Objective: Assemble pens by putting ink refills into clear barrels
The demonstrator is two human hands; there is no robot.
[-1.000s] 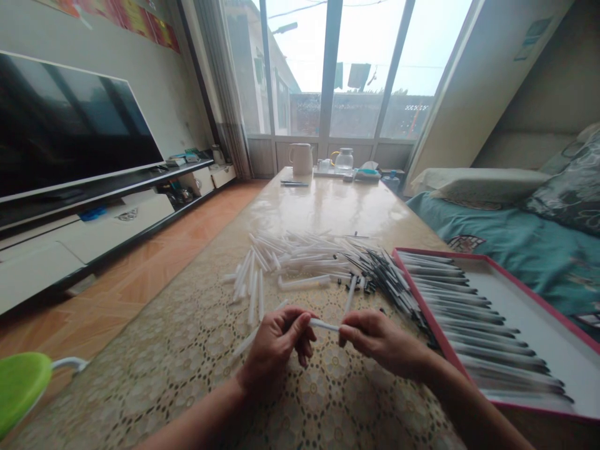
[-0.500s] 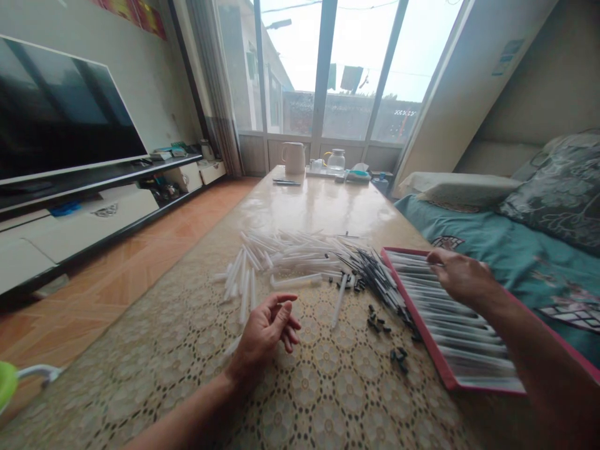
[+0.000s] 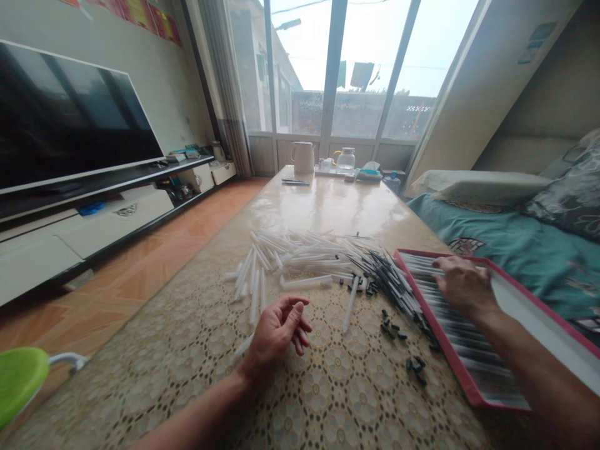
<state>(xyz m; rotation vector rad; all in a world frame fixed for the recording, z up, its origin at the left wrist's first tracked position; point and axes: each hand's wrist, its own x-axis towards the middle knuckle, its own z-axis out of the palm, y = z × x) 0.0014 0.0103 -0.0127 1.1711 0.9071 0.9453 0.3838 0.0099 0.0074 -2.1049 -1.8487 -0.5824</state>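
Observation:
My left hand (image 3: 282, 331) rests above the patterned tabletop (image 3: 309, 400), palm turned inward. Its fingers are loosely curled and apart, with nothing in them. In front of it lies a pile of translucent white pen barrels (image 3: 304, 259). One barrel with a dark end (image 3: 350, 306) lies apart from the pile. My right hand (image 3: 464, 284) is over a red-rimmed box (image 3: 462, 375), fingers spread and bent down onto a row of pens (image 3: 462, 337) inside. Dark thin sticks, perhaps refills (image 3: 391, 281), lie in a bundle beside the box. Small black caps (image 3: 391, 326) are scattered nearby.
At the far end of the table stand a beige jug (image 3: 302, 157), a glass pot (image 3: 345, 159) and a tissue pack (image 3: 369, 173). A teal-covered sofa (image 3: 435, 219) runs along the right. A green stool (image 3: 21, 381) is at the lower left.
The view has shifted slightly left. My right hand has spread its fingers over the pens, and a bare white strip of the box shows on its right. My left hand keeps its pose.

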